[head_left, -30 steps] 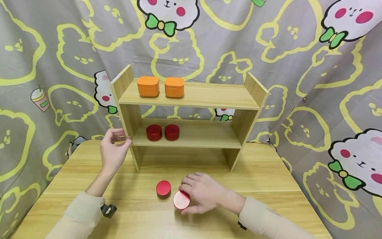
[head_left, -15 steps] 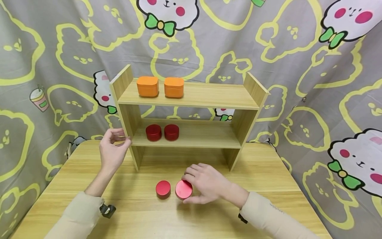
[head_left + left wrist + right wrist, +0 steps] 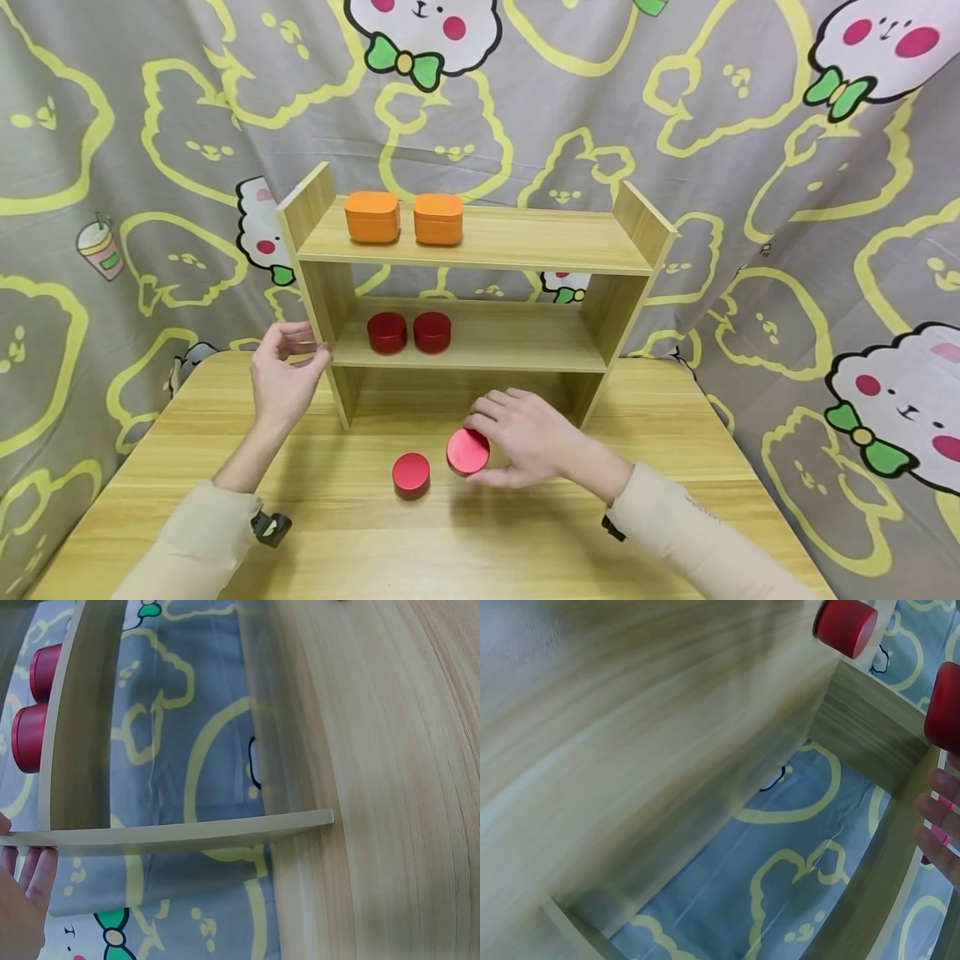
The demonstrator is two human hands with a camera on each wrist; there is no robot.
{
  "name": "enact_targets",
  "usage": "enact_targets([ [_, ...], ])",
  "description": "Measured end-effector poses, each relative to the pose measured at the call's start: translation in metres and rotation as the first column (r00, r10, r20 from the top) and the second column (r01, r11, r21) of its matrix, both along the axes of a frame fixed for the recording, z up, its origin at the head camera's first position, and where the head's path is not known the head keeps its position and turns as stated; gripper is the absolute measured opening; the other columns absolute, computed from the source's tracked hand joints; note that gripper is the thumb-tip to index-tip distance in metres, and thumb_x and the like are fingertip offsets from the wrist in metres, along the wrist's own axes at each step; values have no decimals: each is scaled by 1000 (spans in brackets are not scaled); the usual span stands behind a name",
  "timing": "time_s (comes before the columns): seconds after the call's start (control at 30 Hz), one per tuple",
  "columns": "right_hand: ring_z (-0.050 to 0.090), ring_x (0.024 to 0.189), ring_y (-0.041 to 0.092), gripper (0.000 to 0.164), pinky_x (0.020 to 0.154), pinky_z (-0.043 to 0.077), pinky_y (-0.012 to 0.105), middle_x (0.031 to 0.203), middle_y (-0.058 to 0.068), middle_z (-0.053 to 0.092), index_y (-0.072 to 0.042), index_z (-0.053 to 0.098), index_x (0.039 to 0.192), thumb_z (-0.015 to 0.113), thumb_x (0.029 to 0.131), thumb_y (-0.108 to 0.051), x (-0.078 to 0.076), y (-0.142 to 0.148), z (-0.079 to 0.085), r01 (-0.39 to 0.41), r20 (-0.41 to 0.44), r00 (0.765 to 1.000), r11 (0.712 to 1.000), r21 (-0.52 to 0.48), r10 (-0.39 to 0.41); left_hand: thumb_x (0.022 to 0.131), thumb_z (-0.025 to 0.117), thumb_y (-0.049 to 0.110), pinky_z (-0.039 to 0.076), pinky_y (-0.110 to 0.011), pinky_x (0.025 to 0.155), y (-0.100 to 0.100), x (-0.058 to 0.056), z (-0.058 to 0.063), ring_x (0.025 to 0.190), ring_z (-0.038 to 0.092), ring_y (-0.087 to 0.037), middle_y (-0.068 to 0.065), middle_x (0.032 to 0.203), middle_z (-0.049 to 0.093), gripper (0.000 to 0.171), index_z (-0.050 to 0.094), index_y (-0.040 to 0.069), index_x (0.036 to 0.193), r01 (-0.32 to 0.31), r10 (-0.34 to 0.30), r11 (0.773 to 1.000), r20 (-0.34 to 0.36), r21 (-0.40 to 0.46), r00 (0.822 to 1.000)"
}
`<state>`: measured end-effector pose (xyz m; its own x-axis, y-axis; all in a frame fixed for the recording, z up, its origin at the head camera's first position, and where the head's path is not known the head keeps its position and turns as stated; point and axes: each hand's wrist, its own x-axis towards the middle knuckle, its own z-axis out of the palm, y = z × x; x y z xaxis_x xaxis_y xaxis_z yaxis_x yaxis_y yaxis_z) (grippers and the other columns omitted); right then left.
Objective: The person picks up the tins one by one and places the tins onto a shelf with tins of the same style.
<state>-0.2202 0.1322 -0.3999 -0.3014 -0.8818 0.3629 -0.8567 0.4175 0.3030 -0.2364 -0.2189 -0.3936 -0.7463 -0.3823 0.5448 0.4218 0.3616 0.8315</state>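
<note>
My right hand (image 3: 525, 437) grips a round red tin (image 3: 467, 452) between thumb and fingers, held above the table in front of the wooden shelf (image 3: 517, 354). To its left a second red tin (image 3: 411, 477) stands on the table. My left hand (image 3: 285, 375) pinches the front edge of the shelf's left side panel; in the left wrist view its fingers (image 3: 37, 877) lie along that panel (image 3: 187, 834). Two more red tins, a left one (image 3: 387, 333) and a right one (image 3: 432, 332), sit side by side on the middle board.
On the top board stand two orange rounded boxes, one on the left (image 3: 372, 218) and one beside it (image 3: 438, 221). The shelf stands on a wood-grain table (image 3: 637, 517). A grey patterned curtain (image 3: 585, 92) hangs behind and on both sides.
My right hand has carried its red tin away from me toward the shelf and slightly right. The left hand and the other tins have stayed in place.
</note>
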Motion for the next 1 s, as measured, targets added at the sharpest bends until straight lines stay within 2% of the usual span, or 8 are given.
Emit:
enact_targets([
  [0.43, 67, 99, 14, 63, 83, 61, 28, 109, -5, 70, -18, 70, 115, 70, 85, -74, -7, 3, 16, 17, -15, 1000, 1000, -7, -18, 86, 73, -7, 60, -6, 72, -1, -1, 0, 80, 66, 8, 20, 96, 64, 29, 67, -5, 115, 3, -3, 1000, 3, -9, 1000],
  [1.0, 68, 94, 13, 61, 81, 63, 27, 106, -5, 71, -17, 70, 112, 78, 81, -69, -18, 2, 32, 30, -22, 999, 995, -93, -33, 86, 73, -7, 60, -6, 72, 0, 1, 0, 80, 67, 7, 20, 96, 64, 28, 67, -5, 114, 3, -3, 1000, 9, -11, 1000],
])
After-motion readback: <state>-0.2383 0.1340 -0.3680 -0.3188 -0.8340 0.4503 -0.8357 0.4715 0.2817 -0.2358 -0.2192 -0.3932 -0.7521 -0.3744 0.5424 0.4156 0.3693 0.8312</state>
